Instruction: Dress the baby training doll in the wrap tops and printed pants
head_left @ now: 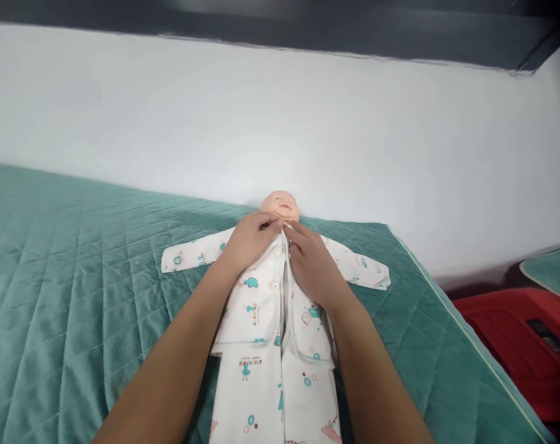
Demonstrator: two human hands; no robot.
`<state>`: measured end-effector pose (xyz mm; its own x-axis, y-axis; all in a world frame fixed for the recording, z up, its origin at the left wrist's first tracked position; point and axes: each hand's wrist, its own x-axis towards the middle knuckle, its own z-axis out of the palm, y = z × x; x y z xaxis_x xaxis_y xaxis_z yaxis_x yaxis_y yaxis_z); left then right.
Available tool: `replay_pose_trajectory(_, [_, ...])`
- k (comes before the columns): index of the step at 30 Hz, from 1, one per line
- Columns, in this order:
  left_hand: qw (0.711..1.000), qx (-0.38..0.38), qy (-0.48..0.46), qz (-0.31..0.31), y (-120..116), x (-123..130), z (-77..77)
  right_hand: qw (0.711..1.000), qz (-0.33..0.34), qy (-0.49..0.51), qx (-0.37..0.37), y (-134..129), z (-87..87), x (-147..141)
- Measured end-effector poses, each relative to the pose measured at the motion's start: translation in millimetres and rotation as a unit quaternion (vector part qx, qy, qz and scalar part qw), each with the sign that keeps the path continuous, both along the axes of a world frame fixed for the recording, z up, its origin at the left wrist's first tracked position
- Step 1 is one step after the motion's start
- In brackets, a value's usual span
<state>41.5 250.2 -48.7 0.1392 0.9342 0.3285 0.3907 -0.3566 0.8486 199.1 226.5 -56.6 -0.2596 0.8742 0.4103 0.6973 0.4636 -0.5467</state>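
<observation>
A baby doll (280,202) lies on its back with its head toward the wall. It wears a white printed jacket (256,308) with both sleeves spread out, and matching trousers (250,401). The jacket front hangs apart lower down, and buttons show along its left edge. At the collar, just below the doll's chin, my left hand (255,237) pinches the jacket's left edge. My right hand (310,259) grips the right edge there, its fingertips almost meeting the left ones. Whatever button lies between the fingertips is hidden.
A green quilted cover (99,277) lies under the doll, its edge running down the right side. Behind the head rises a white wall (280,123), with a dark beam (261,31) above. A red plastic object (515,333) stands beyond the right edge.
</observation>
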Motion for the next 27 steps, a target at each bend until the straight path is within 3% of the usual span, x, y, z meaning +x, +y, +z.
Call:
replay_pose_trajectory(5, [1.0, -0.011, -0.003, 0.016, -1.5, 1.9, 1.3, 0.998, -0.029, 0.03, -0.041, -1.9, 3.5, -6.2])
replay_pose_trajectory(10, [0.999, -0.029, -0.008, 0.024, -2.2, 3.1, 2.6, 0.99, -0.056, 0.128, -0.032, -2.0, 0.9, -8.1])
replay_pose_trajectory(15, [0.998, -0.038, -0.007, 0.045, -2.3, 5.5, 4.3, 0.989, -0.06, 0.132, -0.023, -2.2, -0.3, -8.5])
replay_pose_trajectory(23, [0.999, -0.037, -0.018, 0.019, 3.9, 1.2, 0.3, 0.981, -0.098, 0.164, -0.029, -2.5, -2.0, -9.4])
replay_pose_trajectory(27, [0.998, -0.042, -0.047, -0.024, 6.4, -2.2, -3.1, 0.984, -0.074, 0.156, -0.039, -0.4, -3.7, -8.0])
